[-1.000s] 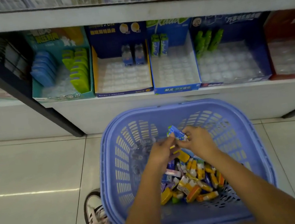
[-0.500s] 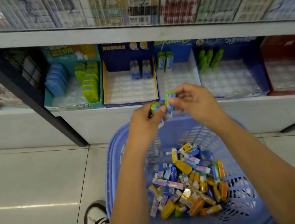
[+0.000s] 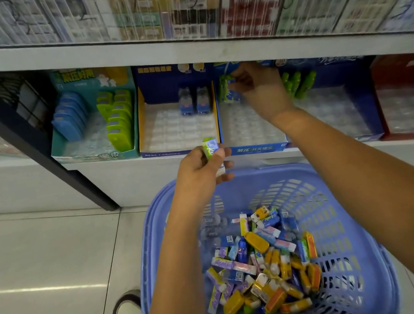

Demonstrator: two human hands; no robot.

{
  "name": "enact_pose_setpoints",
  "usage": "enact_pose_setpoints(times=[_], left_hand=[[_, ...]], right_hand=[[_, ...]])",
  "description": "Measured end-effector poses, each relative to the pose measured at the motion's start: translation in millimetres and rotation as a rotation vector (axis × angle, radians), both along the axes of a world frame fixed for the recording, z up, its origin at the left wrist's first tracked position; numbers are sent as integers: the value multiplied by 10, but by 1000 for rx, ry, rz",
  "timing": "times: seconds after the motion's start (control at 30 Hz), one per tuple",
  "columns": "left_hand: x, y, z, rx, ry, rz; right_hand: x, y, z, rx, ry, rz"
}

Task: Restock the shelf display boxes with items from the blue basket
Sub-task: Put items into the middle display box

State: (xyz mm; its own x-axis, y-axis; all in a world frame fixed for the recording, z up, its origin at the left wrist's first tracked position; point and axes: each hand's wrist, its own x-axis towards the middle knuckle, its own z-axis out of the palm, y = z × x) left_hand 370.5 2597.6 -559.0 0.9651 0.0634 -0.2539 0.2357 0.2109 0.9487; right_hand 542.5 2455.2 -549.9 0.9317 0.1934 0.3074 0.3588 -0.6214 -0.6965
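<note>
Rows start at the back, I think, so my right hand pinches a packet deep inside the blue box on the shelf. My left hand grips a second packet, ready next, above the basket.

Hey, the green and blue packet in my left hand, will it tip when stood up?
Probably light: the left hand merely pinches the packet. It looks boxy, so likely stiff. Tall and narrow, it may tip unless seated in the clear tray.
</note>
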Motion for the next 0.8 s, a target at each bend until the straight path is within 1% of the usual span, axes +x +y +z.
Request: enact_pose_setpoints(times=[0.1, 0.23, 0.33, 0.37, 0.47, 0.53, 0.6, 0.63, 0.67, 0.7, 0.73, 0.77, 0.8], left_hand=[[15, -18, -1, -19, -18, -5], [30, -46, -6, -22, -9, -41], [53, -39, -27, -2, 28, -4], [70, -41, -24, -46, 69, 16], [136, -46, 14, -297, 204, 62], [146, -61, 34, -404, 203, 74], [128, -87, 42, -405, 151, 79], [118, -102, 40, -353, 114, 83], [113, -114, 32, -280, 73, 83], [114, -128, 28, -198, 32, 78], [125, -146, 30, -123, -10, 67], [144, -167, 37, -61, -52, 51], [174, -190, 47, -9, -92, 38]], right_hand=[[34, 26, 1, -40, -7, 65], [24, 50, -35, -23, -14, 64], [46, 42, -49, -31, -2, 74], [54, 42, -58, -62, -11, 77], [60, 41, -102, -262, -95, 46], [32, 38, -98, -340, -114, 43], [-30, 35, -35, -378, -100, 43], [-76, 25, 6, -363, -81, 25], [-151, 9, 57, -301, -45, 13], [-257, -16, 119, -179, 41, 14], [-393, -54, 184, -7, 166, 47], [-536, -105, 230, 152, 297, 115], [-668, -160, 264, 244, 391, 196]])
